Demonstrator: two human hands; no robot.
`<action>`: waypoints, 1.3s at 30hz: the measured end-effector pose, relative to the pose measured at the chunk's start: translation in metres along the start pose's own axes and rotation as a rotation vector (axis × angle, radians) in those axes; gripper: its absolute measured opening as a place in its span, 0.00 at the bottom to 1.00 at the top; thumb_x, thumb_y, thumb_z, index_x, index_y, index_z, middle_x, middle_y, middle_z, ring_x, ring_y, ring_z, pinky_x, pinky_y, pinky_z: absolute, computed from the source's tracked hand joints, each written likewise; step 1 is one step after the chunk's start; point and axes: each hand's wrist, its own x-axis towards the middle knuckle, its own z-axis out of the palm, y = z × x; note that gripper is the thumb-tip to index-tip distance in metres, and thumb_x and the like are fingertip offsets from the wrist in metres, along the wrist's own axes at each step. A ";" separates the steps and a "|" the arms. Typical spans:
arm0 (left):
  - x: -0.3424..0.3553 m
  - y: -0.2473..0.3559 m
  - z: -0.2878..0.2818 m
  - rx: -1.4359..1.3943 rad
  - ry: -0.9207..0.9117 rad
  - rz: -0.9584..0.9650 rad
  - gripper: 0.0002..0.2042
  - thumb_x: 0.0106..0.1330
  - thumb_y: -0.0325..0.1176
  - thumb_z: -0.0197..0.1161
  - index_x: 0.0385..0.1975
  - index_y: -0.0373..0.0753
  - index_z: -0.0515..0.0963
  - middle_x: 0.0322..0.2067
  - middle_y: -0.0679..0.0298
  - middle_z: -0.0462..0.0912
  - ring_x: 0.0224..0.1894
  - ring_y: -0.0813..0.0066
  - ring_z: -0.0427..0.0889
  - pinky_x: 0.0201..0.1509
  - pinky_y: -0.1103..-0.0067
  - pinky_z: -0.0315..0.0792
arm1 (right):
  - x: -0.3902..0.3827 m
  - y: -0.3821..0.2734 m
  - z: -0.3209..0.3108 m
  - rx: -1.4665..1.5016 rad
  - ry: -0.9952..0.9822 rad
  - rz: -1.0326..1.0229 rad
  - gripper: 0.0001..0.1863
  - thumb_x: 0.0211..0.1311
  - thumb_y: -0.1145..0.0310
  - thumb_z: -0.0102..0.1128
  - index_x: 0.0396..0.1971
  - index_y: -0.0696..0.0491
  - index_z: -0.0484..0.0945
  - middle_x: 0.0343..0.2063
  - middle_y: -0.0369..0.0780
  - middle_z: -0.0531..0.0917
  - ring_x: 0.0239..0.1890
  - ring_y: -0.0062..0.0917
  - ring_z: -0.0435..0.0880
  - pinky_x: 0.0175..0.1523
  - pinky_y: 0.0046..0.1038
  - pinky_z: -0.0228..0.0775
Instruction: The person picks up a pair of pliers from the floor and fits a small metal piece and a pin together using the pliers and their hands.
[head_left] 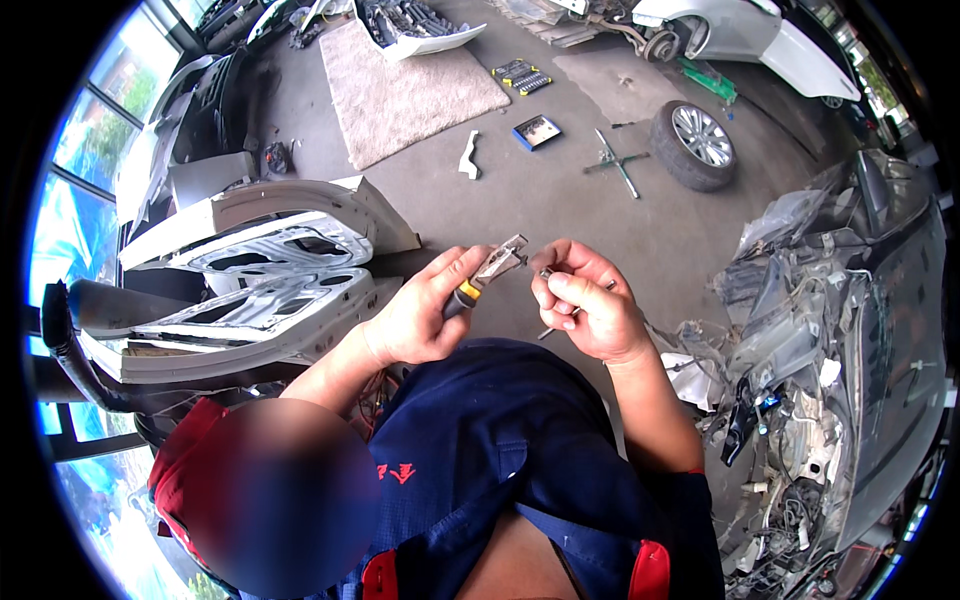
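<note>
Item 1: left hand (428,308), clenched around the dark handle of a hand tool. Right hand (592,302), thumb and fingers pinched together, grasping a slim metal rod.

Item 2: hand tool (492,268), dark handle with yellow collar, metal head. Handle inside the left fist; head protruding at 2 o'clock from it, tilted, and at 10 o'clock from the right hand. Tip just beside the right fingertips; contact cannot be told.

Item 3: slim metal rod (547,333), middle covered by the right fingers; lower end emerging towards 7 to 8 o'clock.

Surroundings, on the grey floor (440,190). From the left hand: white door panels (340,285), 9 to 10 o'clock; pale mat (400,100), 12 o'clock; open tool case (521,76), 1 o'clock. From the right hand: blue-rimmed tray (522,140), 11 to 12 o'clock; cross-shaped wrench (616,162), 12 o'clock; wheel (700,135), 1 o'clock, lying flat.
</note>
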 end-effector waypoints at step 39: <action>0.016 0.016 -0.007 0.270 0.063 0.128 0.46 0.42 0.20 0.65 0.73 0.33 0.67 0.54 0.46 0.77 0.53 0.44 0.79 0.61 0.59 0.77 | -0.002 -0.006 0.015 0.108 0.039 -0.101 0.05 0.76 0.74 0.57 0.47 0.56 0.78 0.38 0.44 0.87 0.26 0.09 0.70 0.29 0.14 0.63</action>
